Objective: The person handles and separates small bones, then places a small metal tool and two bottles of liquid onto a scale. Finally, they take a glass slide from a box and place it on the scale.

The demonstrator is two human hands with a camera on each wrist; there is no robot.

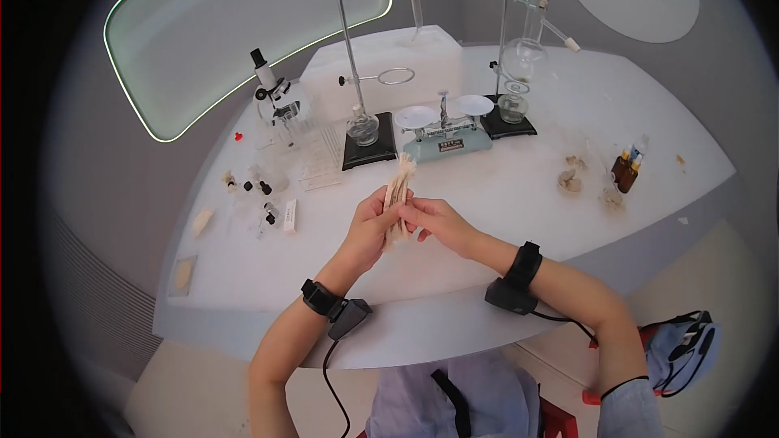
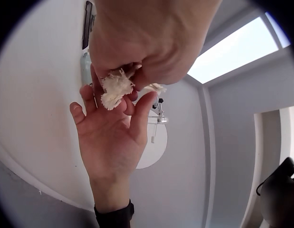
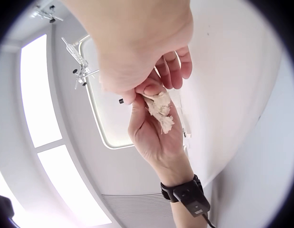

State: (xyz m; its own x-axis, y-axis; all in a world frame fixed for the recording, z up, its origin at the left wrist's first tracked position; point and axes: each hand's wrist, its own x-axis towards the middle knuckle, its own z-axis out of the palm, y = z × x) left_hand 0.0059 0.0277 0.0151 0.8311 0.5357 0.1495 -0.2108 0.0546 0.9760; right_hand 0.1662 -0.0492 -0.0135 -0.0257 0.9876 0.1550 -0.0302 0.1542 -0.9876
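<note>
A bundle of cream-coloured strands (image 1: 398,191) with frayed ends stands roughly upright between the two hands, above the near part of the table. The left hand (image 1: 369,233) grips it from the left, its thumb across the strands. From the right, the right hand (image 1: 445,223) pinches it between thumb and index finger. In the left wrist view a frayed end (image 2: 117,88) pokes out below the left hand, and the right hand (image 2: 109,142) shows its palm with the other fingers loosely bent. The right wrist view shows frayed tufts (image 3: 160,110) over the left palm (image 3: 159,140).
Behind the hands stand a balance (image 1: 448,143), two retort stands with glassware, and a microscope (image 1: 276,97). Small bottles and a white box (image 1: 290,216) lie at the left. Brown bottles (image 1: 625,172) and pale crumpled pieces (image 1: 570,182) sit at the right.
</note>
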